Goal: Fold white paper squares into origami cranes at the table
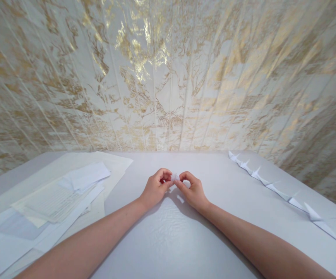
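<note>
My left hand (156,188) and my right hand (193,190) meet at the middle of a white table (168,240). Both pinch a small folded piece of white paper (175,177) between thumb and fingertips, held just above the tabletop. The fingers of both hands are curled closed around it. A tiny white scrap (180,199) lies on the table just beneath the hands.
A loose pile of white paper sheets (60,193) lies at the left of the table. A row of several folded white paper shapes (275,188) runs along the right side. A gold-patterned wall covering (168,77) rises behind the table.
</note>
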`<state>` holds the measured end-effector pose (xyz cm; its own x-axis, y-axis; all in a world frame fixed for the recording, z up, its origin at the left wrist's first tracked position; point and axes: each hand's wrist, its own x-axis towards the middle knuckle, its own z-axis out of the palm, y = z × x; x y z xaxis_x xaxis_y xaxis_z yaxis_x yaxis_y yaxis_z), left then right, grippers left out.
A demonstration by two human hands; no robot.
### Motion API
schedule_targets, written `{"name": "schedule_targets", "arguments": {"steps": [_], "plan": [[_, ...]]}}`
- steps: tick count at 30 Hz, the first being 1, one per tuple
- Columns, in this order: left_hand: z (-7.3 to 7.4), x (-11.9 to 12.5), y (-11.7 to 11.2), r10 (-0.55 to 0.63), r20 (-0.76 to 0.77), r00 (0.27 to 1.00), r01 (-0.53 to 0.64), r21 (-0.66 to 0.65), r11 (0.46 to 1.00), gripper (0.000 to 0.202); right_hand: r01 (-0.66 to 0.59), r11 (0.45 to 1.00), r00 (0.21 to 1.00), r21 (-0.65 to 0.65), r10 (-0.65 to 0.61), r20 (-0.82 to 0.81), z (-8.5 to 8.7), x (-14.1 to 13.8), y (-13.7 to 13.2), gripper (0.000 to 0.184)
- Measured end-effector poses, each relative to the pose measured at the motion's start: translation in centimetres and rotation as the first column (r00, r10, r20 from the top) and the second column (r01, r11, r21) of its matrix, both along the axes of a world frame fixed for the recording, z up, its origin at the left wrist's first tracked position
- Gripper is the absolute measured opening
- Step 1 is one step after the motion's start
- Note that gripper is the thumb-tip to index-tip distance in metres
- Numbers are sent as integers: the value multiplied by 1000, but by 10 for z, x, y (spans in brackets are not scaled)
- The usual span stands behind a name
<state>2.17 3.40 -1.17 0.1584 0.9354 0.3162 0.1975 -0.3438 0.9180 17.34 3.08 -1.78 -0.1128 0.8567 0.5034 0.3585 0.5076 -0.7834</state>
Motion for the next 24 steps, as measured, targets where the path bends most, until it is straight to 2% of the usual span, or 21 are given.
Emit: {"name": "schedule_targets", "arguments": {"steps": [4, 8, 14, 18, 21, 24], "plan": [[-3, 0, 3, 12, 68, 998, -9, -41, 999, 11, -56, 998, 998, 26, 55, 20, 0, 1, 0, 21], [0, -1, 2, 29, -17, 999, -30, -48, 998, 7, -65, 997, 998, 28, 64, 24, -1, 1, 1, 17], [2, -3, -1, -87, -65, 994, 88, 16, 996, 11, -33, 999, 999, 17, 32, 31, -2, 0, 1, 16], [0, -2, 1, -75, -127, 989, 79, 26, 997, 14, -56, 998, 998, 34, 55, 33, -4, 1, 2, 20], [-1, -2, 1, -76, -79, 994, 74, -31, 997, 11, -75, 994, 997, 83, 72, 33, -6, 1, 4, 20], [-1, -2, 2, -78, -15, 997, 77, -69, 995, 12, -49, 994, 998, 98, 46, 32, -7, 1, 5, 10]]}}
